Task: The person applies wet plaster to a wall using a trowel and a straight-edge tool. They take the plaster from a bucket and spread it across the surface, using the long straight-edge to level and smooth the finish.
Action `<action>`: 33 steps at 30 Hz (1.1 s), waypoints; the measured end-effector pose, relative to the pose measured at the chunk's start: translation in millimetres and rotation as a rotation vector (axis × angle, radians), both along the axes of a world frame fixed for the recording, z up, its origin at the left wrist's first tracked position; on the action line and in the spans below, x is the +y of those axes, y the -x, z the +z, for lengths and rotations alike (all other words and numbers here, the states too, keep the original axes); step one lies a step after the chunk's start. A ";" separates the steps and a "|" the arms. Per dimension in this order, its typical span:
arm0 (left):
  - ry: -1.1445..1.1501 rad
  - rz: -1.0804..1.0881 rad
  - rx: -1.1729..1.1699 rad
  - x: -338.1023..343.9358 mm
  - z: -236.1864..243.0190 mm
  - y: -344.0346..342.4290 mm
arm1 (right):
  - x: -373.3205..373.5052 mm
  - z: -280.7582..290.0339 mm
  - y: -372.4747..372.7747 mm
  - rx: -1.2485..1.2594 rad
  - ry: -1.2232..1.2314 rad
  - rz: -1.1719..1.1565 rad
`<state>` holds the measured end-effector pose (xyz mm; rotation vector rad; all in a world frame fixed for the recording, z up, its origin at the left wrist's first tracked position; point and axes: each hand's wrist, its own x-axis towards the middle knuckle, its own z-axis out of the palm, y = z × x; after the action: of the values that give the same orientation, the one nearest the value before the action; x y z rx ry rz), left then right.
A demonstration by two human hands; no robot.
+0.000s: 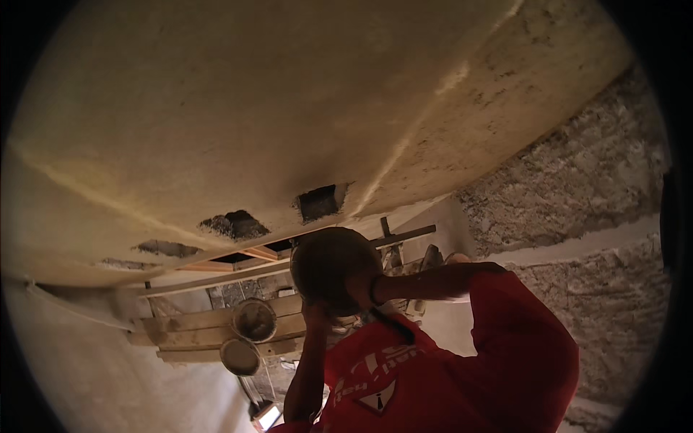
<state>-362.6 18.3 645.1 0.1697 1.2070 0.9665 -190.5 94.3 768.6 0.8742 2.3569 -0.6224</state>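
A dark round bowl (328,260) is held up close in front of my chest, its surface in deep shade. My right hand (362,287) grips it on the right side, with a dark band round that wrist. Lower down, my left hand (319,315) is closed at the bowl's near edge. The fingers of both hands are partly lost in shadow. What the bowl contains, if anything, is too dark to make out.
A smooth plastered wall with several rough square holes (317,203) spans the top. Wooden planks (209,319) lie beyond the bowl, with a round bucket (254,320) and a second bucket (240,356) beside them. Rough, uneven wall (570,173) rises at right.
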 end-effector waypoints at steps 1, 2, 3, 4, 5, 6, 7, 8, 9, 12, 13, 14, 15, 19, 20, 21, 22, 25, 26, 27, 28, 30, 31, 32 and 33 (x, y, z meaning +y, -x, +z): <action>-0.025 0.019 0.018 5.5 0.1 -2.6 | 2.7 8.2 1.8 0.057 0.053 -0.058; -0.032 0.041 0.026 -0.3 -7.9 -3.7 | -4.9 12.5 -5.1 0.106 0.123 -0.112; -0.047 -0.069 0.055 -3.1 -29.2 14.6 | -7.5 16.4 -5.7 0.161 0.188 -0.150; -0.001 -0.096 0.038 -1.2 -15.4 3.9 | -12.7 6.5 -28.1 0.271 0.147 -0.201; 0.053 -0.138 0.025 1.6 14.1 -11.4 | -15.7 -14.2 -56.3 0.383 0.105 -0.266; 0.096 -0.162 0.016 5.0 34.0 -20.3 | -13.1 -22.0 -73.2 0.494 0.049 -0.313; 0.088 -0.173 0.039 8.3 34.8 -15.8 | -1.1 -0.8 -72.6 0.378 0.007 -0.416; 0.079 -0.182 0.056 11.7 32.1 -12.0 | 10.3 42.3 -70.7 0.257 -0.035 -0.517; 0.073 -0.205 0.068 13.4 31.3 -15.0 | 13.1 68.8 -74.0 0.128 -0.073 -0.631; 0.056 -0.218 -0.087 22.6 37.4 -35.9 | 15.1 55.8 -94.5 -0.069 -0.122 -0.529; 0.068 -0.242 -0.032 24.6 36.1 -39.4 | 12.2 37.7 -96.6 -0.098 -0.111 -0.489; 0.075 -0.265 0.022 28.6 34.9 -44.7 | 6.0 16.5 -97.3 -0.129 -0.105 -0.449; 0.075 -0.280 0.076 35.8 35.1 -49.6 | 5.0 6.5 -98.1 -0.159 -0.106 -0.403; 0.100 -0.294 0.026 44.8 39.5 -80.9 | -14.8 17.4 -122.5 -0.061 0.039 -0.290; 0.091 -0.323 0.023 40.7 38.6 -96.3 | -21.2 -15.5 -135.8 -0.033 0.058 -0.211; 0.083 -0.329 0.034 39.3 37.0 -102.5 | -20.2 -27.2 -140.4 -0.010 0.115 -0.232; 0.071 -0.334 0.041 39.0 37.6 -110.0 | -19.4 -35.2 -145.5 0.009 0.173 -0.255; 0.082 -0.365 0.074 37.7 39.3 -122.0 | -26.3 18.2 -158.7 0.031 0.462 -0.677; 0.073 -0.365 0.080 40.5 35.5 -120.7 | -21.9 40.2 -161.8 0.040 0.543 -0.803; 0.029 -0.392 0.094 41.8 24.5 -115.7 | -14.1 60.6 -166.7 0.053 0.615 -0.927; -0.021 -0.413 0.110 46.1 13.8 -112.1 | -6.7 77.0 -177.2 0.123 0.591 -0.972; 0.040 -0.397 0.099 50.5 29.5 -124.6 | -6.0 97.3 -218.5 0.270 0.542 -1.073; 0.028 -0.407 0.105 48.8 41.8 -137.7 | -10.6 78.8 -235.4 0.271 0.274 -0.954; 0.032 -0.406 0.119 46.0 48.9 -144.6 | -7.7 78.1 -237.6 0.267 0.031 -0.817; 0.020 -0.401 0.101 50.8 53.6 -150.6 | -5.8 78.8 -238.6 0.120 -0.062 -0.728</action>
<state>-212.0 69.1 698.7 0.4319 1.2153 0.6008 48.1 88.5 847.4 1.7888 2.1262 -0.8962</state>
